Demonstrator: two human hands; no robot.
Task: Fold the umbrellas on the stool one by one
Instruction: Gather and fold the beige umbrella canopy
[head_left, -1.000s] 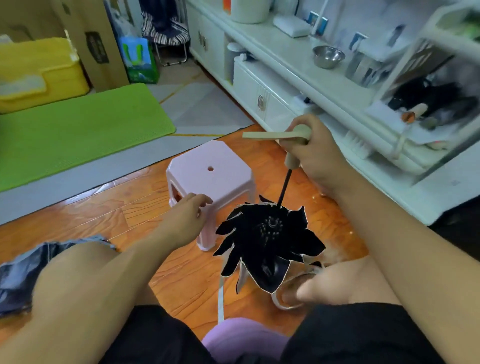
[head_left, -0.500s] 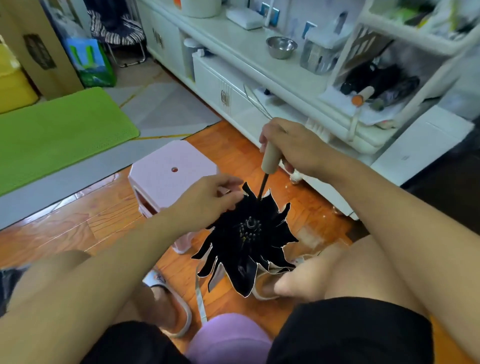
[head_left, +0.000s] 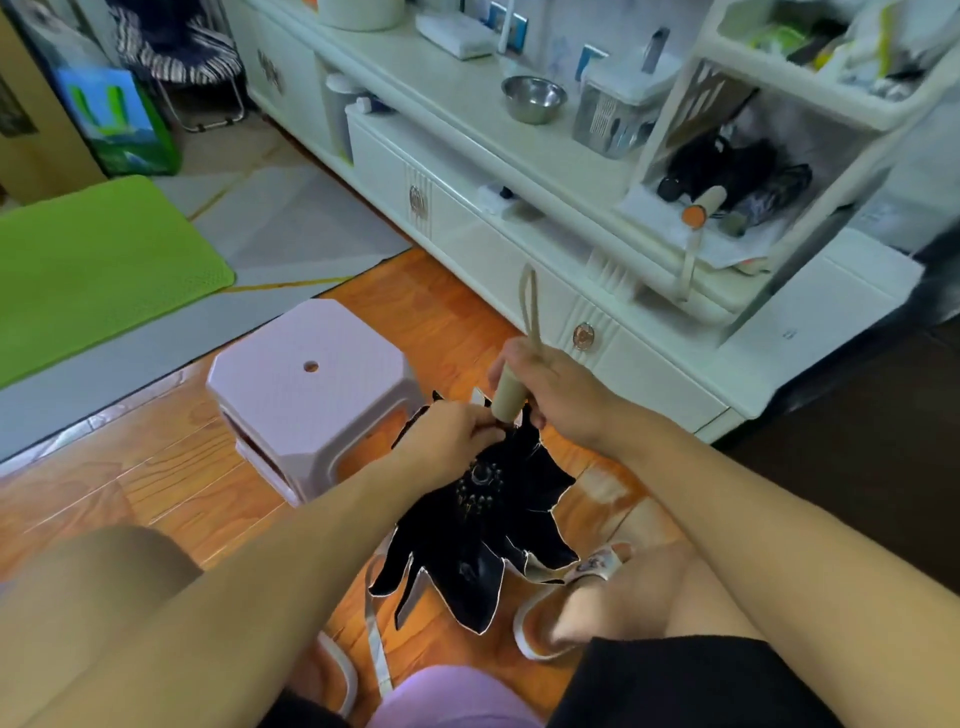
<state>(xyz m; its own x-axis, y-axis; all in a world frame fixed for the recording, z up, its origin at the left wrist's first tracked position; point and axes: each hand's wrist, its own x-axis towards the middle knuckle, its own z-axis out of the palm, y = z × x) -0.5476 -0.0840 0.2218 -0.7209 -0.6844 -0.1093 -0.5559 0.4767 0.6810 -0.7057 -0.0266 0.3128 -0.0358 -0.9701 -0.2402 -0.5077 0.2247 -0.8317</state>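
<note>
A collapsed black umbrella (head_left: 483, 535) with a white-edged canopy hangs between my knees, tip down. My right hand (head_left: 561, 400) grips its beige handle (head_left: 508, 397), whose wrist loop sticks up. My left hand (head_left: 457, 434) holds the bunched canopy just below the handle, touching my right hand. The pink plastic stool (head_left: 311, 379) stands just to the left on the wooden floor, with nothing on its top. The umbrella's shaft is hidden by my hands.
A white low cabinet (head_left: 519, 249) runs along the right with a steel bowl (head_left: 533, 97) on it. A white rack holds several folded umbrellas (head_left: 737, 182). A green mat (head_left: 98, 260) lies far left. My sandalled foot (head_left: 587, 608) is under the umbrella.
My left hand moved from the stool's edge onto the canopy. The right hand came down to meet it, so the shaft that showed earlier is now hidden. The view shifted right.
</note>
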